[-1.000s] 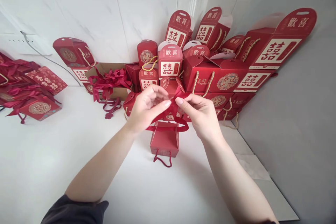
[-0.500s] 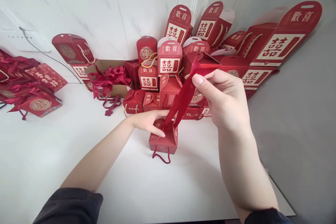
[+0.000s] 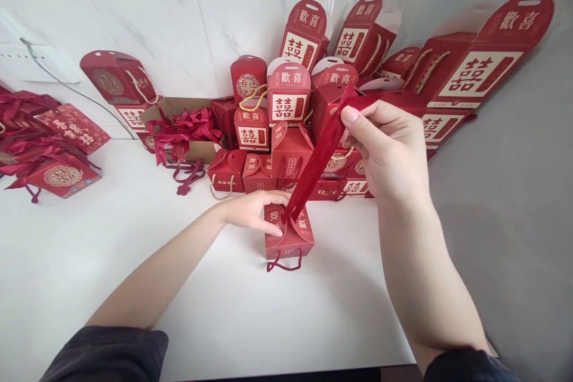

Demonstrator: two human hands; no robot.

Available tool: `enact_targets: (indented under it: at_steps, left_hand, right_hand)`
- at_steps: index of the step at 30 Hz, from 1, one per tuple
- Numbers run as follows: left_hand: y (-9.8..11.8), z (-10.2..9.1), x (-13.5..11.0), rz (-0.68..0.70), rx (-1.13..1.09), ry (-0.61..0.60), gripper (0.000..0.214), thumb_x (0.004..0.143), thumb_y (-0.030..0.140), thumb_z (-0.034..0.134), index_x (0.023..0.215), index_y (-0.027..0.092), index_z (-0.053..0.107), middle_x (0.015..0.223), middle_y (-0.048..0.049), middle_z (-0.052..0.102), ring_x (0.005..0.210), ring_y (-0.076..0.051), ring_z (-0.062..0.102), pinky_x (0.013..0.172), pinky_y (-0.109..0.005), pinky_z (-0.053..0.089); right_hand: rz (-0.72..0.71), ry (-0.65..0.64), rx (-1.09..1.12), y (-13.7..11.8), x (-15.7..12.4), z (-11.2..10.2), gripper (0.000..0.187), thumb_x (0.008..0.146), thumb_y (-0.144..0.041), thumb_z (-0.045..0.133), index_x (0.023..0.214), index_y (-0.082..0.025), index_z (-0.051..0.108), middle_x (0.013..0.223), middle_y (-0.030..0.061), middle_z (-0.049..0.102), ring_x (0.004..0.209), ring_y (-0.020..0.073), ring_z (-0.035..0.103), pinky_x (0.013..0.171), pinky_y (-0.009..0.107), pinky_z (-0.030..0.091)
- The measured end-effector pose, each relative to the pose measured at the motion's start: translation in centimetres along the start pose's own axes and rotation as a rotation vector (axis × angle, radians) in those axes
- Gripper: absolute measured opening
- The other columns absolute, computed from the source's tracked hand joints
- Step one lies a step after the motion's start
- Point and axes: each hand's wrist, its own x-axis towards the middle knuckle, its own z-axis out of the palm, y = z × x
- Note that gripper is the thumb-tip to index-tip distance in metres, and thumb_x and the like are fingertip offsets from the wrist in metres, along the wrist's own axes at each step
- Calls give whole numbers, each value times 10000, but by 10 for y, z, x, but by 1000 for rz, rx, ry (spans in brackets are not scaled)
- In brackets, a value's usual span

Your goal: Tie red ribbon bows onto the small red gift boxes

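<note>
A small red gift box (image 3: 290, 246) with a dark red cord handle on its near side stands on the white table. My left hand (image 3: 257, 210) rests on the box's left side, thumb on its top and fingers reaching behind, gripping it. From the top of the box a red ribbon (image 3: 316, 170) runs up and to the right, both lengths drawn taut. Its upper end is pinched between the thumb and fingers of my right hand (image 3: 380, 146), raised above and right of the box. Where the ribbon passes into the box top is partly hidden.
Several red gift boxes (image 3: 290, 95) are stacked along the tiled wall. An open cardboard box (image 3: 174, 106) of red ribbons stands behind on the left. More ribboned boxes (image 3: 62, 176) sit at far left. A grey wall (image 3: 505, 221) bounds the right side.
My right hand has moved slightly up and to the right, pulling the ribbon straighter. The gift box has shifted and turned a little to the right under my left hand.
</note>
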Motion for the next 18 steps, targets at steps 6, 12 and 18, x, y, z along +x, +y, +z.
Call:
enact_targets:
  at_steps: [6, 12, 18]
  left_hand:
    - [-10, 14, 0, -54, -251, 73, 518, 704, 215, 806, 1176, 175, 596, 1211, -120, 660, 1166, -245, 611, 1032, -401, 453]
    - [-21, 21, 7, -154, -384, 90, 535, 742, 188, 778, 1231, 180, 558, 1160, -117, 682, 1095, -230, 651, 969, -404, 488]
    - [-26, 22, 11, -89, -401, 56, 355, 740, 242, 787, 1077, 161, 710, 1170, -134, 695, 1122, -258, 643, 998, -394, 484]
  right_hand:
    - [18, -19, -8, 3, 1, 5, 273, 856, -372, 710, 657, -208, 619, 594, -34, 502, 574, 95, 512, 535, 254, 415]
    - [-23, -45, -41, -1, 2, 14, 246, 852, -371, 712, 682, -206, 644, 629, -32, 526, 588, 98, 515, 545, 258, 413]
    - [-34, -91, -36, -11, -2, 22, 224, 866, -361, 692, 715, -201, 651, 678, -32, 554, 641, 103, 544, 582, 262, 412]
